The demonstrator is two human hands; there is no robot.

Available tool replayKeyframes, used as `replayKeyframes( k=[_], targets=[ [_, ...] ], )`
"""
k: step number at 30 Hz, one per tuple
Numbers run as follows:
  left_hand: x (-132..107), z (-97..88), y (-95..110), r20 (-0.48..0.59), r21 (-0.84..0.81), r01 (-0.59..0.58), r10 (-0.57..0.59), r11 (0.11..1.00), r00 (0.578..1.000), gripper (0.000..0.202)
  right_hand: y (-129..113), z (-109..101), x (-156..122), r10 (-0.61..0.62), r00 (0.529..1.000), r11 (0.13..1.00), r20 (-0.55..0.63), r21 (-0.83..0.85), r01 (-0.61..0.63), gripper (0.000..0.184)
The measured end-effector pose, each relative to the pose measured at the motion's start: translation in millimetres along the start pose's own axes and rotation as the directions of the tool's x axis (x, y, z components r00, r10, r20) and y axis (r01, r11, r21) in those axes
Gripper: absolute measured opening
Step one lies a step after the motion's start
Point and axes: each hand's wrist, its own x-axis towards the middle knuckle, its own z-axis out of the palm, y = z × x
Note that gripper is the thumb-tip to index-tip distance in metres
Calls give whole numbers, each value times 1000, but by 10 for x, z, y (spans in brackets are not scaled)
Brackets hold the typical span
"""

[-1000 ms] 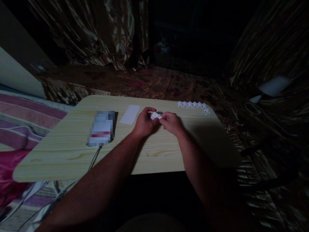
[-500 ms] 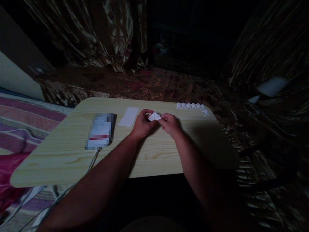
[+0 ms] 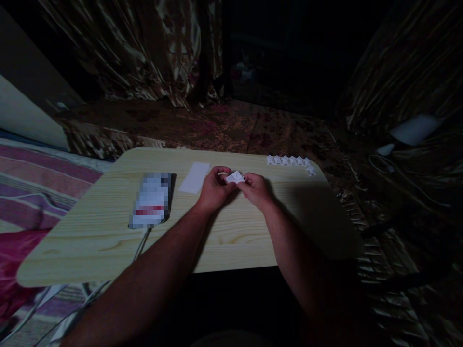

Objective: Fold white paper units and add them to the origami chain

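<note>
A small folded piece of white paper (image 3: 236,177) with a pointed top and visible creases is pinched between my two hands above the table. My left hand (image 3: 216,189) grips its left side, fingers curled behind and thumb in front. On the right corner, my right hand (image 3: 256,188) closes with thumb and fingertips. Left of my hands lie flat white paper sheets (image 3: 194,177). Several small white folded paper pieces (image 3: 285,160) stand in a row along the far right edge, with one set nearer at the end.
A pale wooden table (image 3: 231,250) with rounded corners spans the view. A blurred-out phone-like device (image 3: 151,200) with a cable (image 3: 142,243) lies at left. Patterned curtains (image 3: 173,48) hang beyond, and a white lamp (image 3: 415,129) is at right in dim light.
The folded paper now shows a more even triangular face, turned slightly in my fingers. Both hands keep their grip. The whole view has shifted a little.
</note>
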Motion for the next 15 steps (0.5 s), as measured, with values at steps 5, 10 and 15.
replayKeyframes(
  k=[5, 10, 15],
  targets=[
    [0, 2, 26, -22, 2, 21, -21, 1000, 1000, 46, -24, 8, 3, 24, 1000, 999, -13, -22, -24, 12],
    [8, -17, 28, -13, -38, 26, -27, 999, 1000, 46, -16, 19, 18, 47, 999, 999, -15, 8, -47, 11],
    [7, -17, 25, -19, -31, 39, -40, 999, 999, 43, -41, 14, 7, 57, 998, 998, -11, 26, -57, 11]
  ],
)
